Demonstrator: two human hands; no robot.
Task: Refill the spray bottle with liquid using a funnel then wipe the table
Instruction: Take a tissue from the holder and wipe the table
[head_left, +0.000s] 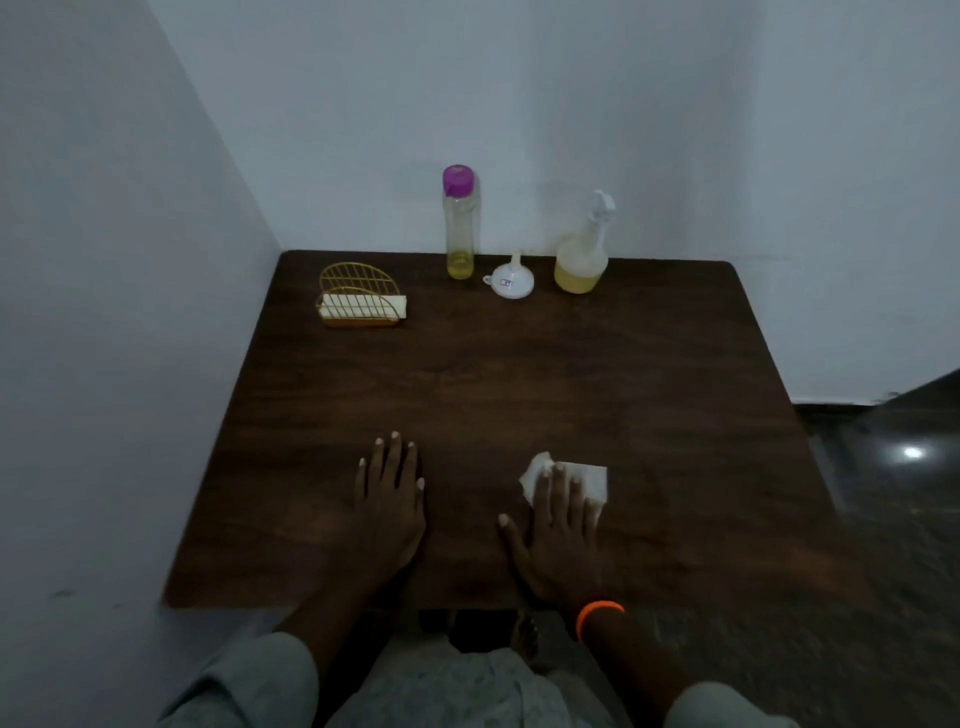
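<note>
A person leaned over a dark brown wooden counter (519, 374) set into the corner of two pale walls, both hands laid flat on its near half in the lower middle of the frame. The left hand (389, 499) rested palm down on the bare wood, fingers straight and close together, holding nothing. The right hand (558, 535), an orange band (597, 616) at its wrist, pressed straight fingers on a crumpled white paper tissue (576, 480), which lay flat against the counter under the fingertips. The two hands were apart, with bare wood between them. Along the far edge, in the upper middle of the frame, a tall clear plastic bottle with a purple cap (460, 223) stood upright, a little yellow liquid at its bottom. To its right a small white plastic funnel (511, 280) lay on the counter, and just beyond that stood the clear spray bottle with a white trigger head (582, 254), its lower part filled with pale yellow liquid. Toward the upper left, a gold wire napkin holder (359, 295) held a low stack of white napkins (397, 306).
</note>
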